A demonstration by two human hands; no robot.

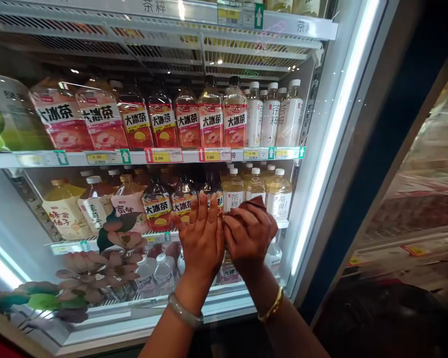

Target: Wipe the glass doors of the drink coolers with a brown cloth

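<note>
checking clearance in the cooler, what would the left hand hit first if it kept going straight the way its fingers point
Most likely the dark tea bottles on the middle shelf: the left hand points up and into the cooler, its fingertips already overlapping their labels. Depth is unclear, so the shelf edge under them could come first.

Bare forearms, a pale green bangle [184, 312] on the left wrist, a gold bangle [272, 305] on the right

Open cooler front, bottle rows [160, 209] packed tight along the middle shelf, far side blocked, low clearance under the upper shelf rail [142, 157], both hands [224, 233] filling the near centre gap, door frame [321, 164] closing the right side, clearer room near left.
</note>
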